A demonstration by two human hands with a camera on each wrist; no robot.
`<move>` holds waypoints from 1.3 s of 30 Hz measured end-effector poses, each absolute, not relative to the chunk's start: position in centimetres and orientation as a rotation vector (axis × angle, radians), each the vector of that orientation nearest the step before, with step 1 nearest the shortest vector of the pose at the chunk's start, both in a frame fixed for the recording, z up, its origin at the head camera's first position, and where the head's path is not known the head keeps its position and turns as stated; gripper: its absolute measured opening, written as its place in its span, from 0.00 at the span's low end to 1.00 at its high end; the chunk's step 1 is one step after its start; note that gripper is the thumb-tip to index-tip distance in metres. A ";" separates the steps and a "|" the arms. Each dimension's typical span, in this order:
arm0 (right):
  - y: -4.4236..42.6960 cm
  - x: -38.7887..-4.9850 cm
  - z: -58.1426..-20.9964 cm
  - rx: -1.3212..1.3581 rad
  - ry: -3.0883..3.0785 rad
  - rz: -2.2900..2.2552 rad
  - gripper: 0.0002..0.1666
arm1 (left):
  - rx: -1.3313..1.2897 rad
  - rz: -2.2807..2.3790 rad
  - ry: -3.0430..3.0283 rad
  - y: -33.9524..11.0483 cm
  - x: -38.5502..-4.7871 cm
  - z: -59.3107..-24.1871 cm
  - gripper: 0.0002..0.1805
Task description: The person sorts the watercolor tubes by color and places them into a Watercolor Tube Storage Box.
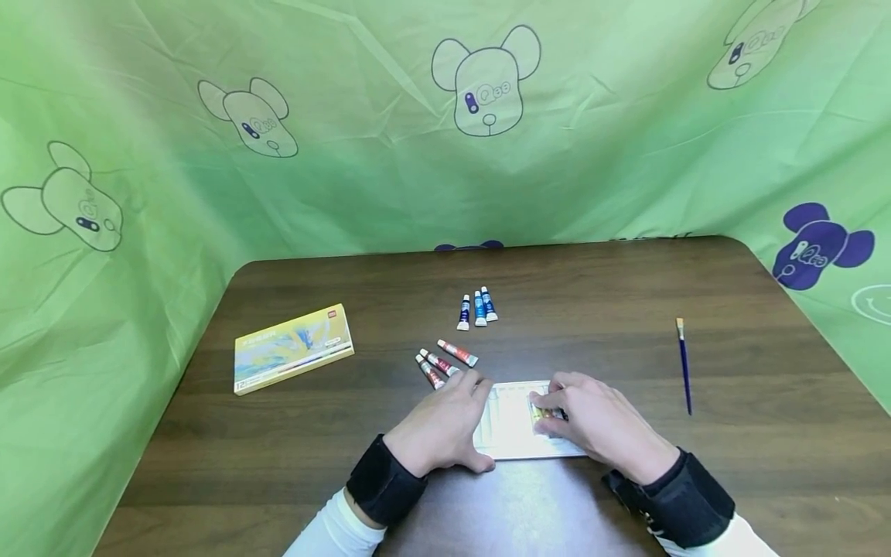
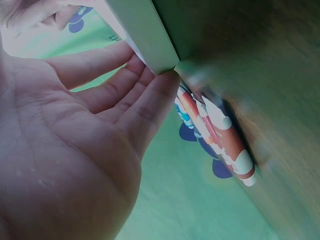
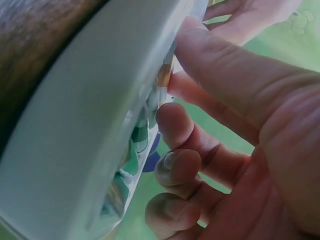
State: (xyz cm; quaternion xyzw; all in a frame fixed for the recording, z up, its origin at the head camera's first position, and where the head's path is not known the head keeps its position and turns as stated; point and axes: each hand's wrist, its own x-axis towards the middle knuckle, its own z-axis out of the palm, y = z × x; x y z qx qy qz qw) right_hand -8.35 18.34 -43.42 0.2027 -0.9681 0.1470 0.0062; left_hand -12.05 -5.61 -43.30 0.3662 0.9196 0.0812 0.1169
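Note:
A white tray [image 1: 511, 418] lies flat between both hands, in the head view. My left hand [image 1: 442, 424] rests at its left end, fingers nearly straight; in the left wrist view that hand's [image 2: 85, 125] fingertips touch the tray edge [image 2: 142, 35]. Over the tray's right part, my right hand [image 1: 602, 418] has thumb and forefinger around small yellow-green paint tubes [image 1: 545, 415], pinching at one. The right wrist view shows my right hand [image 3: 240, 120] with curled fingers beside green tubes [image 3: 141, 132] and an orange one [image 3: 164, 75]; exact contact is partly hidden.
Several red and orange tubes [image 1: 457, 353] lie just beyond my left hand, with blue tubes [image 1: 480, 308] farther back. A yellow box [image 1: 292, 348] is at left, a blue-handled brush [image 1: 684, 367] at right. Green cloth [image 1: 334, 201] surrounds the wooden table [image 1: 557, 309].

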 end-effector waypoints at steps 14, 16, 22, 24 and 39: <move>18.3 -8.5 -42.7 0.598 -3.095 0.459 0.22 | 1.047 0.243 2.691 -5.7 -12.0 -43.3 0.55; 18.4 -8.6 -42.6 0.624 -3.091 0.471 0.22 | 1.041 0.249 2.688 -5.7 -12.0 -43.3 0.55; 19.8 -9.3 -41.9 0.747 -2.988 0.553 0.20 | 1.025 0.251 2.674 -5.6 -11.9 -43.3 0.55; 20.3 -9.5 -41.4 0.724 -2.970 0.563 0.19 | 1.028 0.248 2.677 -5.6 -11.9 -43.3 0.55; 19.8 -9.6 -41.9 0.755 -3.027 0.473 0.21 | 1.064 0.242 2.696 -5.6 -11.9 -43.4 0.55</move>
